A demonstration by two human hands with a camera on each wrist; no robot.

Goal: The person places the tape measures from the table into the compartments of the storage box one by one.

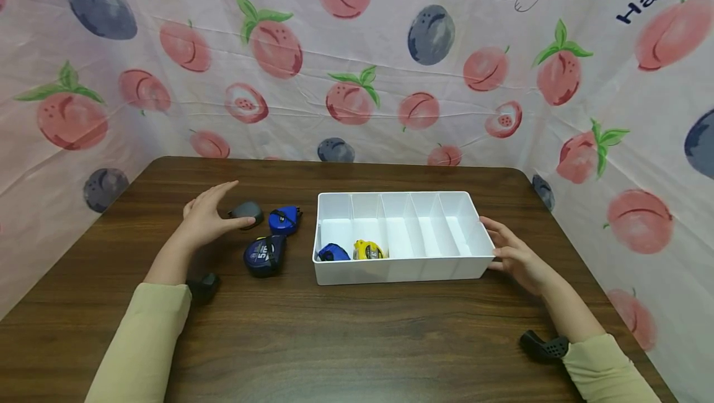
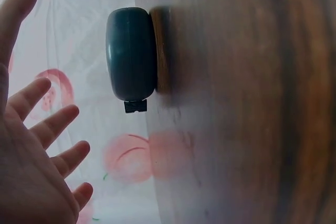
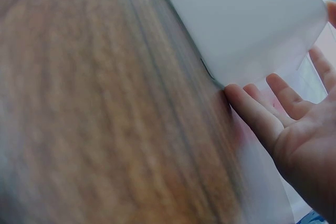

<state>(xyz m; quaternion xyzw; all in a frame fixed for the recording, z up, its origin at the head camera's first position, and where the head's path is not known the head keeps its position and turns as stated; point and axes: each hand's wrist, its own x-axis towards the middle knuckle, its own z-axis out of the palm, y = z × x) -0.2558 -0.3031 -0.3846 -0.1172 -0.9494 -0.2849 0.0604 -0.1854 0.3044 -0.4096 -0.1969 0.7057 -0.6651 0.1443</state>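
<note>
My left hand [image 1: 205,222] is over the left of the table with its fingers spread, beside a dark grey tape measure [image 1: 247,211]. In the left wrist view that tape measure [image 2: 131,53] stands apart from the palm, its black hook showing. Close by lie a blue tape measure [image 1: 283,220] and a navy tape measure [image 1: 264,256]. At the right end of a white divided box [image 1: 401,270], my right hand [image 1: 519,259] touches the end wall with extended fingers. Inside the box, a blue tape measure [image 1: 333,252] sits in the leftmost compartment and a yellow one [image 1: 368,250] in the compartment beside it.
The brown wooden table [image 1: 357,341] has a back edge behind the box. A fruit-printed cloth [image 1: 379,37] hangs behind the table and along both sides. Each wrist wears a black band; the right band [image 1: 543,347] shows near the sleeve.
</note>
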